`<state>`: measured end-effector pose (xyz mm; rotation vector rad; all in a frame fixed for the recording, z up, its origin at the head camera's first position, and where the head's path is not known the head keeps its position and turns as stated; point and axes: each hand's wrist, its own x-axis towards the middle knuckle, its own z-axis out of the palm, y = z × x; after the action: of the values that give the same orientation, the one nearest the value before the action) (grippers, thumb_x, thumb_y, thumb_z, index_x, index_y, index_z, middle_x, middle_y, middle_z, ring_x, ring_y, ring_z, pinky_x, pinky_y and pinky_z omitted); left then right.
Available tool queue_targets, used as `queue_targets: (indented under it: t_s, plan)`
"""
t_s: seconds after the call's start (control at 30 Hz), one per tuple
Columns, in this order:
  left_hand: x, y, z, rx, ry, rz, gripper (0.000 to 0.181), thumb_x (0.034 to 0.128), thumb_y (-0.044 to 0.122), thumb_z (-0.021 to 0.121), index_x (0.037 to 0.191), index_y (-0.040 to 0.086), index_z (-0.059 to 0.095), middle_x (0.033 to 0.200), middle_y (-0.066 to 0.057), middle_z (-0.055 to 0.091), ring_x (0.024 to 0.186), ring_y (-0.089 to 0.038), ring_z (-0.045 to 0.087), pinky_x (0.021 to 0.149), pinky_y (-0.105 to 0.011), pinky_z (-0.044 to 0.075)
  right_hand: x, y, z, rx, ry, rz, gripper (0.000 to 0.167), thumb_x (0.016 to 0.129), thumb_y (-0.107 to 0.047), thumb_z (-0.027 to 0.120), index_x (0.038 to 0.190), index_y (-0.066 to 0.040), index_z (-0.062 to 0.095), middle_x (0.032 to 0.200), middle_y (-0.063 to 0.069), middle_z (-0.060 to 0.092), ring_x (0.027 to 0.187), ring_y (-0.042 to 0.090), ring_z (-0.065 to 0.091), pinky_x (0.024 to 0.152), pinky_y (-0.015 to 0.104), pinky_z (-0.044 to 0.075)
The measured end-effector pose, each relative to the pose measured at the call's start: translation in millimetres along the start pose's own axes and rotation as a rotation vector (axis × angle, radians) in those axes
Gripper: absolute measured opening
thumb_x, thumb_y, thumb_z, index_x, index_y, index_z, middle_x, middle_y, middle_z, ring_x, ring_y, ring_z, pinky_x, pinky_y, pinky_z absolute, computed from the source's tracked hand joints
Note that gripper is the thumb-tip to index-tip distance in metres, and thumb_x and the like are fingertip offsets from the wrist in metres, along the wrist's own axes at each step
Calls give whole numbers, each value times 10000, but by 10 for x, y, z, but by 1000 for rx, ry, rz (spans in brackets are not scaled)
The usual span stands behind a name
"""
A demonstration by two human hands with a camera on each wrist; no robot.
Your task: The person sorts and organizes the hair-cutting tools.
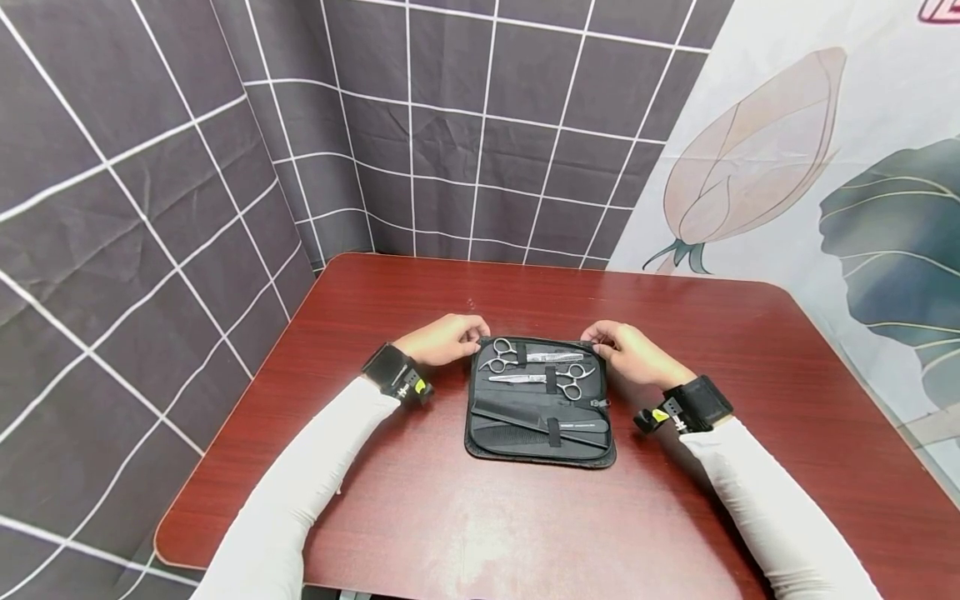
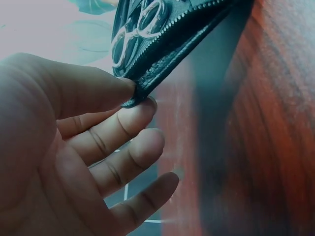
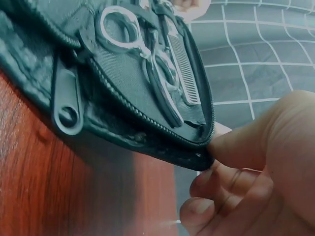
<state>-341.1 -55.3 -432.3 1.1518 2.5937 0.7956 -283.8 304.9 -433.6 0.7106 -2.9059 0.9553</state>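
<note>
Two hands pinch the far corners of a black case.
The left hand (image 1: pixel 446 339) squeezes the far left corner between thumb and pointing finger, its other fingers loose and spread; the right hand (image 1: pixel 633 352) nips the far right corner with its thumb and bent fingers. Between them, the case (image 1: pixel 498 395) is on the red-brown table (image 1: pixel 420 517), with its inside showing. At its far end are scissors with teeth (image 1: pixel 558 357), handles to the left; just nearer are plain scissors (image 1: pixel 517 379), handles to the right. A black comb (image 1: pixel 510 435) lies at the near end, under a strap (image 1: pixel 554 432). A zip pull (image 1: pixel 600 403) is on the right side. Past the table hangs a dark checked curtain (image 1: pixel 450 133).
</note>
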Motion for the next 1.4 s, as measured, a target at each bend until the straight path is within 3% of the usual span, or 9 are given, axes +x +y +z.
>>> queue_targets:
  t_s: [0.37, 0.67, 1.4]
  plan:
    - [5, 33, -59, -6, 104, 21, 197, 973, 41, 634, 1168, 42, 653, 978, -77, 683, 905, -181, 624, 831, -302, 508, 5, -73, -12, 0, 156, -45, 200, 985, 74, 573, 1101, -36, 694, 1049, 114, 683, 868, 208, 591, 751, 254, 463]
    - [6, 73, -92, 14, 242, 46, 139, 978, 56, 648, 1115, 70, 659, 953, -57, 664, 888, -182, 616, 812, -329, 511, 8, -71, -13, -17, 312, -125, 204, 964, 86, 606, 1060, -67, 701, 1012, 74, 661, 801, 125, 520, 690, 205, 403]
    - [-10, 65, -68, 146, 420, 169, 159, 923, -29, 666, 1030, 79, 709, 948, -59, 670, 887, -186, 608, 844, -338, 519, 13, -124, -20, -67, 381, -243, 202, 956, 113, 610, 1037, -54, 690, 994, 61, 642, 810, 95, 495, 692, 168, 381]
